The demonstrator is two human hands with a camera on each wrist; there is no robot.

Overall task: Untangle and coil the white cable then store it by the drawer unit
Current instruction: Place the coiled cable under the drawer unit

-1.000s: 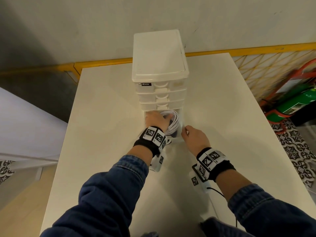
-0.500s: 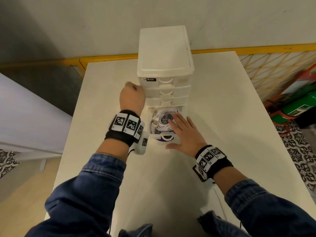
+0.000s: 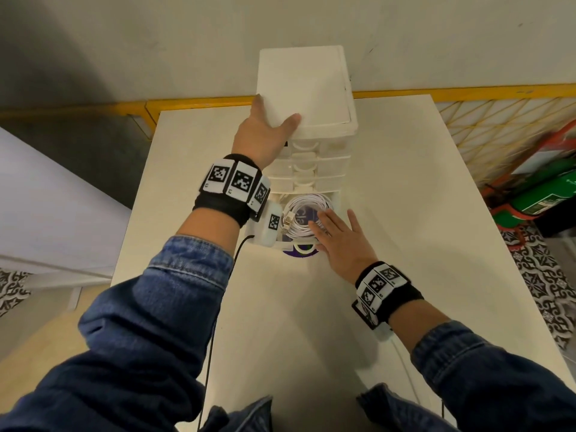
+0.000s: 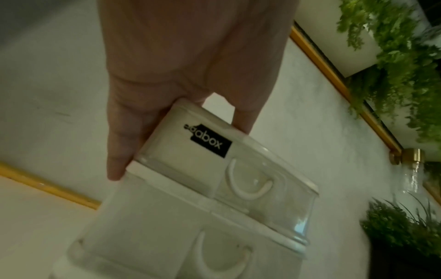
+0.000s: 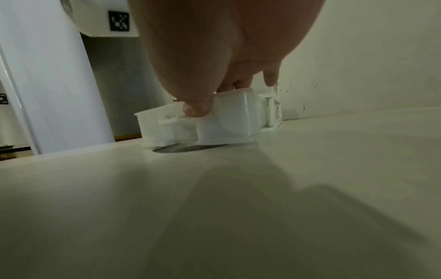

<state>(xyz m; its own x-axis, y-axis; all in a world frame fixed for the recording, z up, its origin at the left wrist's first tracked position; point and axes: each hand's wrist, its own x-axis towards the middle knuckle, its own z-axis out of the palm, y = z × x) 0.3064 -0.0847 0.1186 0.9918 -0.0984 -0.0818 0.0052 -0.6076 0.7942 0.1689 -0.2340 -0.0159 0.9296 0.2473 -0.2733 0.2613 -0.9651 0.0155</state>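
The left hand (image 3: 265, 135) grips the white plastic drawer unit (image 3: 307, 88) to steady it, while the flat, open right hand (image 3: 339, 241) presses the coiled white cable (image 3: 299, 219) into the pulled-out bottom drawer (image 5: 210, 122).

Head view: even indoor light, fairly bright, sharp at centre, wide-angle bending at the edges. Table (image 3: 405, 213) shows soft shadows under both arms. Left wrist view: motion-blurred, plants (image 4: 405, 75) at right smeared. Right wrist view: dim, soft focus, broad dark shadow across the lower frame, palm at top blurred.
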